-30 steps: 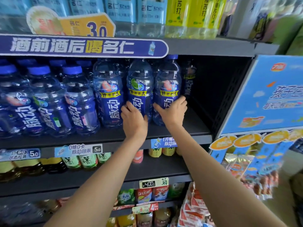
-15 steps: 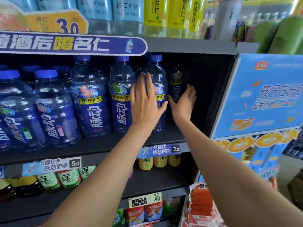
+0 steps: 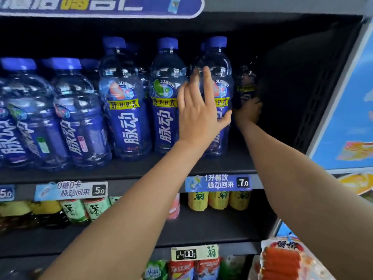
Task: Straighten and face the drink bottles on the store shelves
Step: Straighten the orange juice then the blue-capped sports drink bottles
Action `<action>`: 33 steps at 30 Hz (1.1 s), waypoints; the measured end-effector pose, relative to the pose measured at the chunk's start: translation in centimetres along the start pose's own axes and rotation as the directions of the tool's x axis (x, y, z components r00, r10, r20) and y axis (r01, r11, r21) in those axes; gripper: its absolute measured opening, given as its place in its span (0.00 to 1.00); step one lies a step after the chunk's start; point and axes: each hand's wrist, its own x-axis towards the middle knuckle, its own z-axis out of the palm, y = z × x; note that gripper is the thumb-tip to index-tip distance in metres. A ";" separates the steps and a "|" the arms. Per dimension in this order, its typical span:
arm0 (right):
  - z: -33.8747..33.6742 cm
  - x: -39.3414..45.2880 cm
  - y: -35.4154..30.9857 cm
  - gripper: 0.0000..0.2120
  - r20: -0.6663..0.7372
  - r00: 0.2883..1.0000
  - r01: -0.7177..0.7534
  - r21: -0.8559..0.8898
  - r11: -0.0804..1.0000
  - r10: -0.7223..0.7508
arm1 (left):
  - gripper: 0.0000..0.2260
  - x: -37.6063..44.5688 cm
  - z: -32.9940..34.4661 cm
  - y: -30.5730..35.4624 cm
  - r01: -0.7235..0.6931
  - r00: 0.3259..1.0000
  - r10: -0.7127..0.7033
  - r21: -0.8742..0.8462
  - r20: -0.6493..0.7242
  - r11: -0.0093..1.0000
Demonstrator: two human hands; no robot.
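3 tall blue bottles are stood upright at the front of the shelf (image 3: 232, 164), labels facing out: left bottle (image 3: 125, 110), mid bottle (image 3: 166, 106), right bottle (image 3: 222, 83). The left hand (image 3: 198, 116) is laid flat w/ straight fingers against the right bottle's front, nothing grasped. The right hand (image 3: 248, 113) is reached deeper into the dark back corner, at a rear bottle (image 3: 245, 85) set behind and right of the front row; it appears wrapped round that bottle's lower body, though shadow hides the fingers. Shorter blue bottles (image 3: 80, 118) are seen further left. A 7.0 price tag (image 3: 219, 182) is fixed to the shelf edge.
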 end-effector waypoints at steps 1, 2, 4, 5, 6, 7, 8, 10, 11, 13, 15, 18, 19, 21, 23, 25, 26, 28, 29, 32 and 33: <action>-0.5 -0.3 0.3 0.35 -0.012 1.000 0.017 -0.032 0.999 -0.017 | 0.40 0.0 0.1 0.0 -0.009 1.000 0.009 0.008 0.005 1.000; -0.9 -0.8 0.4 0.34 -0.016 0.999 0.031 -0.046 0.998 -0.031 | 0.40 0.0 0.2 -0.1 -0.022 1.000 0.021 0.027 0.010 0.999; -1.9 -2.3 0.5 0.33 0.000 0.999 0.038 -0.063 0.997 -0.038 | 0.39 0.1 0.0 -0.2 -0.028 0.999 0.026 0.064 0.029 0.998; -2.5 -3.1 0.5 0.32 0.001 0.999 0.041 -0.072 0.997 -0.041 | 0.40 0.1 -0.1 -0.2 -0.027 0.999 0.025 0.073 0.040 0.997; -3.1 -4.1 0.6 0.32 0.003 0.999 0.053 -0.089 0.995 -0.053 | 0.40 0.1 -0.3 -0.2 -0.022 0.999 0.018 0.082 0.050 0.996; -3.7 -5.1 0.7 0.32 0.007 0.997 0.073 -0.108 0.991 -0.072 | 0.40 0.1 -0.6 0.0 -0.014 0.998 0.008 0.090 0.066 0.996; -4.2 -6.2 0.9 0.32 0.007 0.996 0.092 -0.120 0.988 -0.092 | 0.41 0.2 -1.0 0.1 -0.005 0.996 -0.004 0.089 0.095 0.996; -5.4 -8.3 1.0 0.32 0.003 0.993 0.114 -0.134 0.984 -0.115 | 0.43 0.3 -1.8 0.5 0.022 0.988 -0.034 0.080 0.149 0.997; -6.0 -9.3 0.9 0.33 0.009 0.993 0.114 -0.139 0.984 -0.114 | 0.43 0.4 -2.2 0.6 0.034 0.984 -0.046 0.072 0.171 0.997; -7.2 -11.0 0.7 0.35 0.017 0.996 0.089 -0.142 0.986 -0.087 | 0.43 0.5 -3.1 0.5 0.052 0.974 -0.057 0.030 0.220 0.998; -8.1 -12.3 0.6 0.37 0.000 0.999 0.053 -0.129 0.990 -0.053 | 0.43 0.6 -3.9 0.2 0.067 0.970 -0.058 -0.028 0.237 0.997; -9.0 -13.6 0.7 0.39 -0.004 1.000 0.011 -0.108 0.994 -0.012 | 0.38 -0.4 -5.3 0.2 0.167 0.955 -0.119 -0.163 0.271 0.972; -9.2 -13.8 0.8 0.40 0.015 1.000 -0.005 -0.079 0.997 0.006 | 0.36 -1.5 -5.9 0.4 0.244 0.936 -0.166 -0.230 0.310 0.942; -9.6 -13.6 0.9 0.44 0.077 0.997 -0.013 -0.014 1.000 0.014 | 0.34 -3.9 -6.9 0.9 0.451 0.839 -0.271 -0.323 0.472 0.832; -10.2 -13.2 1.1 0.49 0.159 0.987 0.043 -0.061 0.997 -0.033 | 0.35 -5.7 -7.2 1.5 0.605 0.718 -0.335 -0.310 0.610 0.734; -10.6 -12.8 1.1 0.50 0.220 0.973 0.092 -0.113 0.989 -0.066 | 0.37 -5.8 -6.9 2.6 0.664 0.673 -0.384 -0.286 0.632 0.691; -10.7 -12.6 1.1 0.49 0.238 0.969 0.096 -0.116 0.989 -0.066 | 0.37 -5.2 -6.6 3.2 0.694 0.648 -0.418 -0.268 0.637 0.668; -11.0 -12.4 1.1 0.49 0.249 0.966 0.101 -0.119 0.988 -0.069 | 0.37 -3.6 -6.1 4.5 0.767 0.572 -0.504 -0.204 0.647 0.608; -11.0 -12.4 1.0 0.49 0.252 0.965 0.106 -0.125 0.987 -0.071 | 0.38 -2.8 -5.8 5.0 0.797 0.530 -0.546 -0.161 0.649 0.582; -10.9 -12.3 1.0 0.49 0.263 0.963 0.103 -0.150 0.983 -0.061 | 0.37 -1.7 -5.1 5.2 0.855 0.432 -0.638 -0.065 0.637 0.514; -10.8 -12.3 1.0 0.49 0.264 0.963 0.095 -0.151 0.984 -0.053 | 0.35 -1.5 -5.0 5.1 0.866 0.416 -0.659 -0.052 0.627 0.498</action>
